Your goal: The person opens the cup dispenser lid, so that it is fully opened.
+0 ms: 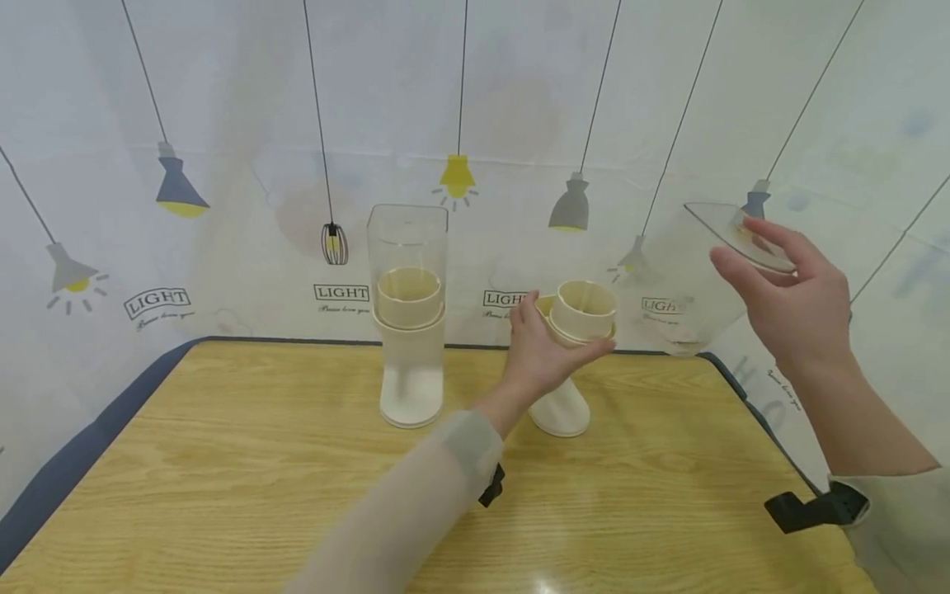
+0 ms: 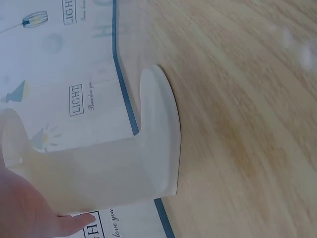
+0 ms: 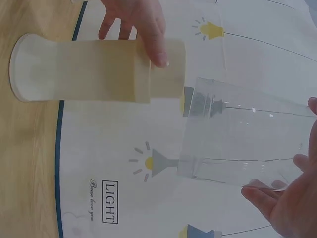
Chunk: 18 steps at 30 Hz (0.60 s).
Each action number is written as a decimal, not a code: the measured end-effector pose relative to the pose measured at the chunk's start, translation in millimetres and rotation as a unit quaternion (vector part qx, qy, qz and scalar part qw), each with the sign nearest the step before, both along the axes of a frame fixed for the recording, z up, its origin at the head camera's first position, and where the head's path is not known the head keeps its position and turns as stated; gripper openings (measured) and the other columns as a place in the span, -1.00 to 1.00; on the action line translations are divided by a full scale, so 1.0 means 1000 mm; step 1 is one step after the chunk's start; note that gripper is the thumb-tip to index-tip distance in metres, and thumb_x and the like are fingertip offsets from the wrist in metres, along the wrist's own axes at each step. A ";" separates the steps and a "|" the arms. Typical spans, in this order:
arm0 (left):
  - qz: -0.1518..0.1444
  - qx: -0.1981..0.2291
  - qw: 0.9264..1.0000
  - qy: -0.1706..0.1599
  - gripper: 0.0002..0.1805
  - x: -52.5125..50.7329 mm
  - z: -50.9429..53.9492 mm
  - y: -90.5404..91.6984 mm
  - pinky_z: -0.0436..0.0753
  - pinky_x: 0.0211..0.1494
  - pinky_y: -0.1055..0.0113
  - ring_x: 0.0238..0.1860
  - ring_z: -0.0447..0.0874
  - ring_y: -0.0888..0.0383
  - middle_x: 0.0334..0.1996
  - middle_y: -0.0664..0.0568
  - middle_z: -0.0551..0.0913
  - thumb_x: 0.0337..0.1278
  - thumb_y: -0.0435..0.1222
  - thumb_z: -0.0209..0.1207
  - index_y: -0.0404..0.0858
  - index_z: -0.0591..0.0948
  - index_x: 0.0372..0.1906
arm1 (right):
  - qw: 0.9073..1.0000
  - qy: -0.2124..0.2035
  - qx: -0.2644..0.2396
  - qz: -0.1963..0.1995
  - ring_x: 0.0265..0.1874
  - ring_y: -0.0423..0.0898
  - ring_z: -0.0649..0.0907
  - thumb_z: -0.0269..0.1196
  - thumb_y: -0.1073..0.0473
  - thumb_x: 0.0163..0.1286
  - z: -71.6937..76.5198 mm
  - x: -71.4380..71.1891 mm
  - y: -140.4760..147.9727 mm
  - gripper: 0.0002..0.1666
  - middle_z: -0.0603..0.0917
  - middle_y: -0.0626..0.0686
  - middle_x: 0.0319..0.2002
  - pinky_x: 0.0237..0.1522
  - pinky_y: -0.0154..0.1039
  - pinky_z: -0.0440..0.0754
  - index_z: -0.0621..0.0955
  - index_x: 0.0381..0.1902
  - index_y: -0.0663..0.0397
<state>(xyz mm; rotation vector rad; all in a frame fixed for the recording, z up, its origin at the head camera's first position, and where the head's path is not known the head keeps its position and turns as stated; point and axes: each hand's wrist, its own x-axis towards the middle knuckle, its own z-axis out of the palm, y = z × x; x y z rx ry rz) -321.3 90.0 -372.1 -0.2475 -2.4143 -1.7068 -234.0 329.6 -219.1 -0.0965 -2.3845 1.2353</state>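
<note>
A cream-coloured dispenser base [image 1: 564,412] with a raised round collar stands on the table, right of centre. My left hand [image 1: 538,355] grips it near the top, fingers on its left side and thumb across the front. The left wrist view shows the wide foot of this base [image 2: 161,134] on the tabletop. My right hand [image 1: 805,305] holds a clear plastic container [image 3: 242,134] up to the right, fingers and thumb at its wider end. In the right wrist view the container's narrower end is near the collar, with a small visible gap between them.
To the left stands a similar cream dispenser [image 1: 411,371] with a clear container [image 1: 408,235] on top. The wooden table [image 1: 260,478] ends at a dark blue edge against a white curtain [image 1: 245,165] printed with lamps. Black straps circle both wrists.
</note>
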 end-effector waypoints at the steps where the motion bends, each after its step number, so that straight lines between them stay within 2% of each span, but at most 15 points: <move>1: 0.004 0.002 1.000 0.000 0.51 0.000 0.000 0.001 0.69 0.38 0.03 0.32 0.57 -0.05 0.61 -0.09 0.23 -0.19 0.33 0.66 0.00 -0.02 0.77 | 1.000 -0.004 0.001 -0.004 0.04 -0.72 0.58 0.37 -0.33 0.52 -0.003 0.002 0.004 -0.25 0.36 -0.27 0.69 -0.20 -0.56 0.52 0.45 0.61 -0.67; 5: 0.014 0.011 1.000 -0.007 0.43 0.000 -0.002 0.003 0.70 0.34 0.04 0.28 0.58 -0.05 0.58 -0.15 0.25 -0.12 0.30 0.63 0.03 0.01 0.76 | 1.000 -0.013 0.000 -0.011 -0.03 -0.76 0.56 0.38 -0.31 0.53 -0.015 0.007 0.019 -0.23 0.35 -0.25 0.70 -0.29 -0.59 0.56 0.44 0.63 -0.63; 9: 0.016 0.016 1.000 -0.011 0.40 0.000 -0.004 0.002 0.70 0.33 0.01 0.26 0.58 -0.08 0.54 -0.20 0.26 -0.11 0.28 0.64 0.07 0.03 0.75 | 1.000 -0.025 0.001 -0.016 -0.06 -0.76 0.54 0.37 -0.31 0.54 -0.030 0.009 0.031 -0.21 0.30 -0.21 0.73 -0.30 -0.62 0.57 0.41 0.65 -0.60; 14: -0.004 0.019 1.000 -0.020 0.39 -0.002 -0.003 -0.004 0.63 0.43 -0.09 0.38 0.52 -0.17 0.59 -0.26 0.22 -0.10 0.30 0.64 0.14 0.05 0.77 | 0.998 -0.049 0.004 -0.024 -0.10 -0.78 0.53 0.37 -0.34 0.52 -0.048 0.007 0.044 -0.17 0.24 -0.20 0.76 -0.34 -0.58 0.59 0.38 0.67 -0.60; 18: -0.029 0.020 0.999 -0.028 0.38 -0.004 -0.002 -0.010 0.54 0.53 -0.17 0.51 0.44 -0.25 0.66 -0.26 0.16 -0.07 0.32 0.61 0.18 0.05 0.78 | 0.998 -0.062 0.016 -0.029 -0.13 -0.79 0.49 0.37 -0.37 0.51 -0.065 0.000 0.054 -0.13 0.15 -0.14 0.79 -0.34 -0.55 0.59 0.37 0.69 -0.56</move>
